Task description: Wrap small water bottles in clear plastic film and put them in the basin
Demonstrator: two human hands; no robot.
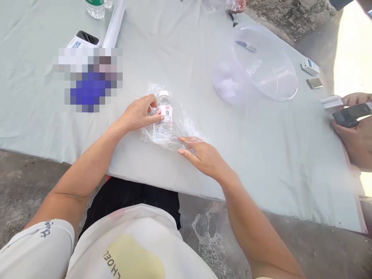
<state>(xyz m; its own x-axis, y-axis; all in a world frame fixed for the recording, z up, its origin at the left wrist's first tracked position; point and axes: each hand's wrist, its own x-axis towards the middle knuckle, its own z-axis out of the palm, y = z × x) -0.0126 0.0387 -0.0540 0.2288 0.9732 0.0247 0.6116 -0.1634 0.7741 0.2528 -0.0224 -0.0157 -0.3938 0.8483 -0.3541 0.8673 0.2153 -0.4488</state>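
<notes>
A small clear water bottle (162, 132) with a white cap and a pink-and-white label lies on the pale table covering, on a thin clear plastic film (187, 124). My left hand (138, 114) is closed at its left side, thumb laid across the label and the other fingers curled beside the bottle's upper part. To the right of the bottle's base, my right hand (207, 155) rests with thumb and fingers apart. Part of the film lies against its fingers.
A clear plastic basin (279, 73) lies at the back right. Small devices (310, 66) sit near the right edge, where another person's hands (356, 135) hold a black device. Back left are a phone (88, 37), a white roll (114, 27) and a green-labelled bottle (95, 11).
</notes>
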